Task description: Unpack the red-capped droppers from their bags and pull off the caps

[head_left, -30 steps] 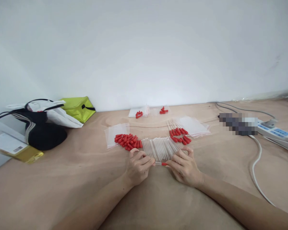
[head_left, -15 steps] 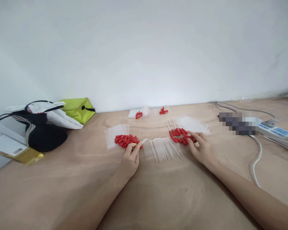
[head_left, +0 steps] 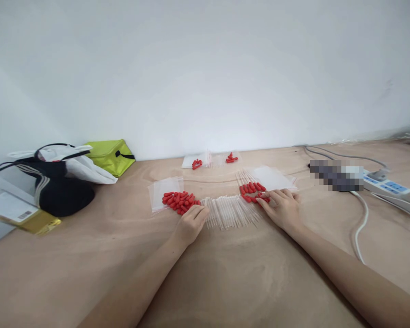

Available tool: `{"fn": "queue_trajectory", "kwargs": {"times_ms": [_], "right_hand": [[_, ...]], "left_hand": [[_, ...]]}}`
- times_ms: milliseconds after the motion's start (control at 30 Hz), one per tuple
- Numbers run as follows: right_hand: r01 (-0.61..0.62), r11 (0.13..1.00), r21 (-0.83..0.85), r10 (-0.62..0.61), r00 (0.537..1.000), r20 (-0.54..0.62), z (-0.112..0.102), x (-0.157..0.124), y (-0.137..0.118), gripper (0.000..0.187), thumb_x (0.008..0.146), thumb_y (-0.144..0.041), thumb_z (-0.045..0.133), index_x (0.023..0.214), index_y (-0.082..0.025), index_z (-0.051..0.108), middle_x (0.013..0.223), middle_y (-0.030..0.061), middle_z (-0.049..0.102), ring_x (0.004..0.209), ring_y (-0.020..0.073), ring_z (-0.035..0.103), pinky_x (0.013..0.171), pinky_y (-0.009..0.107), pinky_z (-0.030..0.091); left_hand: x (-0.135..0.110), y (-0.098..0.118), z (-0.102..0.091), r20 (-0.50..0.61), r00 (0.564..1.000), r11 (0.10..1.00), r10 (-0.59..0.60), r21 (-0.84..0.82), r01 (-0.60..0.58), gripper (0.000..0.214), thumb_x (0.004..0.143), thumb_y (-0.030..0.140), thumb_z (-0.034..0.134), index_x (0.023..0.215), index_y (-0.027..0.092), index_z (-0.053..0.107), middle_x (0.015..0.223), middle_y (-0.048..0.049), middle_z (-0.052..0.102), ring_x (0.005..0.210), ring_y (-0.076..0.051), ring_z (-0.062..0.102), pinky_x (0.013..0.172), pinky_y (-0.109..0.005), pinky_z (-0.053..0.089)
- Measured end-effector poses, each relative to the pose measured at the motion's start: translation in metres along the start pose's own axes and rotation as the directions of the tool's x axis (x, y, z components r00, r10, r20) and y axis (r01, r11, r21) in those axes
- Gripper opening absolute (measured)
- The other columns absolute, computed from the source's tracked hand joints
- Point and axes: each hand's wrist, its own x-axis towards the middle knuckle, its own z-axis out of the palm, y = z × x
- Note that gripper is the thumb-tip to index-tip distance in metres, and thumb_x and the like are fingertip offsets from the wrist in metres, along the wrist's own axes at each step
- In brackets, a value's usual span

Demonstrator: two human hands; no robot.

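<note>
Thin clear tubes (head_left: 230, 213) lie side by side in a fanned row on the wooden table. At the left end of that row, my left hand (head_left: 192, 222) has its fingertips closed together; what they hold is hidden. Beside it is a heap of small red bulbs (head_left: 179, 200). My right hand (head_left: 284, 209) reaches in from the right, thumb and fingers closed around a red bulb (head_left: 265, 197) at the edge of the right cluster. Above this, several red bulbs (head_left: 252, 187) sit in a row at the ends of more thin tubes (head_left: 245, 176).
Clear zip bags lie behind both clusters, at left (head_left: 164, 187) and right (head_left: 273, 176). Farther back are two small groups of red bulbs (head_left: 197, 163) on bags. A black cap (head_left: 66, 196) and green bag (head_left: 111, 157) stand left; a power strip (head_left: 386, 184) with cables lies right.
My left hand has shifted slightly right, its fingers now turned down at the tubes' left end. My right hand has moved a little left, its fingers closing over the red bulbs.
</note>
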Motion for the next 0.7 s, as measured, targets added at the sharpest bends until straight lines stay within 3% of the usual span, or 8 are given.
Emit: {"fn": "queue_trajectory", "kwargs": {"times_ms": [200,300,533,700], "right_hand": [[-0.002,1.0,-0.028,0.001,1.0,-0.021,0.0,0.005,-0.008,0.029,0.08,-0.043,0.047,0.07,-0.023,0.065,0.074,0.0033,0.064,0.074,0.0179,0.047,0.071,0.033,0.02],[-0.025,0.998,-0.062,0.024,1.0,-0.004,0.004,0.013,-0.012,0.03,0.08,-0.043,0.046,0.072,-0.022,0.066,0.075,0.0043,0.064,0.075,0.019,0.047,0.072,0.035,0.02],[-0.211,0.957,-0.198,0.239,0.962,0.13,0.02,0.039,-0.014,0.036,0.076,-0.049,0.044,0.071,-0.021,0.065,0.073,0.007,0.063,0.078,0.0236,0.047,0.069,0.037,0.021],[-0.251,0.942,-0.222,0.295,0.936,0.193,0.028,0.046,-0.014,0.041,0.073,-0.054,0.044,0.069,-0.02,0.066,0.071,0.0093,0.062,0.077,0.0255,0.047,0.069,0.04,0.022]], "left_hand": [[0.001,0.002,0.0,0.082,0.996,0.987,-0.02,-0.159,0.033,0.013,0.081,0.025,0.053,0.087,0.014,0.055,0.081,-0.005,0.062,0.074,-0.013,0.058,0.069,-0.026,0.051],[-0.001,0.002,0.0,0.122,0.992,0.975,-0.025,-0.215,0.051,0.014,0.08,0.025,0.054,0.089,0.014,0.056,0.086,-0.0064,0.062,0.078,-0.014,0.058,0.071,-0.027,0.051],[-0.003,0.002,-0.002,0.246,0.969,0.96,-0.021,-0.267,0.089,0.016,0.08,0.022,0.053,0.093,0.014,0.058,0.093,-0.009,0.061,0.086,-0.016,0.056,0.077,-0.032,0.05],[-0.002,0.003,-0.004,0.279,0.96,0.953,-0.032,-0.28,0.114,0.016,0.08,0.02,0.052,0.093,0.015,0.059,0.093,-0.0086,0.061,0.087,-0.017,0.056,0.078,-0.033,0.05]]}}
